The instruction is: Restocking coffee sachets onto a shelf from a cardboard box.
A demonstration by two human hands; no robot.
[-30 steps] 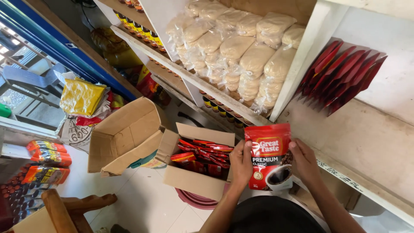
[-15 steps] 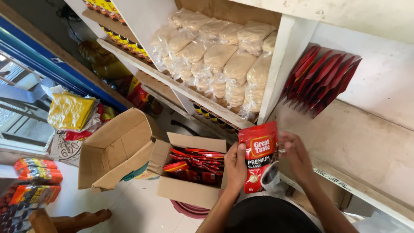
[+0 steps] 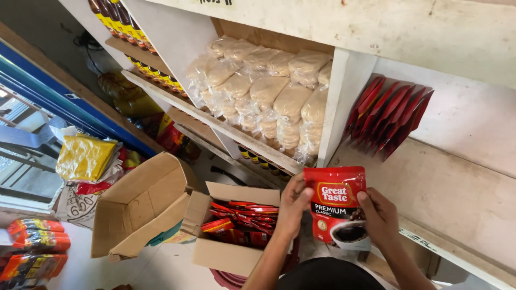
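I see my left hand [image 3: 293, 207] and my right hand [image 3: 379, 215] both clamped on a glossy red stand-up foil pouch with a picture of a dark cup [image 3: 337, 207], left fingers curled round its left edge, right fingers pinching its right edge and lower corner. The pouch stands upright in the air, its face toward me, just in front of the bare wooden shelf board [image 3: 446, 188].

Taking that pouch as my landmark: just to its left and slightly lower sits a small open brown cardboard box [image 3: 226, 255] packed with more flat red pouches [image 3: 239, 220], touching my left wrist area. Further left of it lies a larger open cardboard box [image 3: 142, 207], flaps spread. Far left, by the blue door frame, rest a yellow plastic bag [image 3: 83, 157] and stacked orange-red packets [image 3: 35, 249].

Above and to the right of the pouch, a row of matching red pouches [image 3: 389, 115] leans at the back of the shelf. Above and to the left, behind a white upright divider [image 3: 344, 96], clear plastic bags of pale beige lumps [image 3: 269, 94] are piled. Farthest up left, dark bottles with yellow labels [image 3: 121, 16] line a higher shelf.
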